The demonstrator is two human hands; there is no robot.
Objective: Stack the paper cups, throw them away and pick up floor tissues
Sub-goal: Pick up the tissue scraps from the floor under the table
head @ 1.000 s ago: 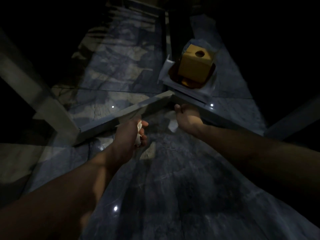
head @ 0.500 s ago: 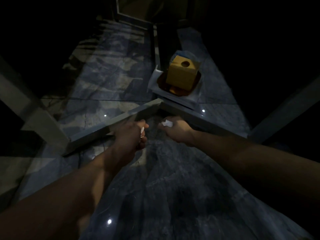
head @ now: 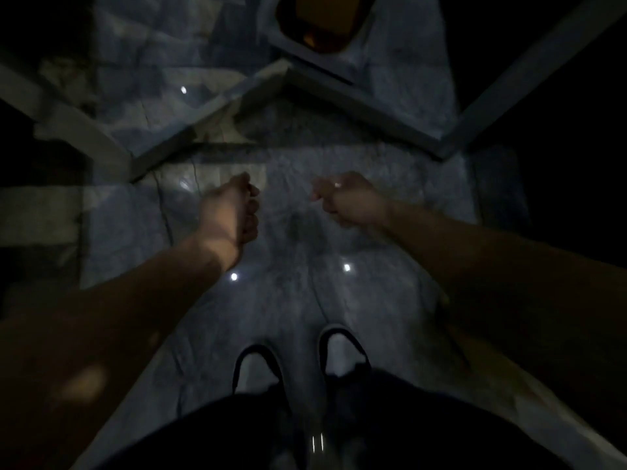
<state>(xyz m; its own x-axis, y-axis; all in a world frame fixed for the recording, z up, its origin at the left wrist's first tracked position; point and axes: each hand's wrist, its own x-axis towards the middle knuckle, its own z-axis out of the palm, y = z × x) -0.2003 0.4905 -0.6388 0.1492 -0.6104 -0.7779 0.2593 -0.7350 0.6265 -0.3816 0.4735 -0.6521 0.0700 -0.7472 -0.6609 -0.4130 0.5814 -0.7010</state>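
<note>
The scene is very dark and blurred. My left hand point(head: 234, 208) is closed in a fist over the marble floor point(head: 291, 252); the white tissue it held earlier is hidden inside it. My right hand point(head: 351, 198) is also closed, and a small white bit of tissue point(head: 337, 184) shows between its fingers. Both hands hover a short way apart, in front of my feet. No paper cups are in view.
A raised stone ledge point(head: 217, 110) forms a corner just beyond my hands. Behind it, at the top edge, an orange box point(head: 322, 18) sits in a dark tray. My two feet in slippers point(head: 342, 354) stand on the floor below.
Both hands have drawn back from the ledge corner toward my body and closed tighter on the tissues. The view has tilted down, so my feet appear and the orange box slid to the top.
</note>
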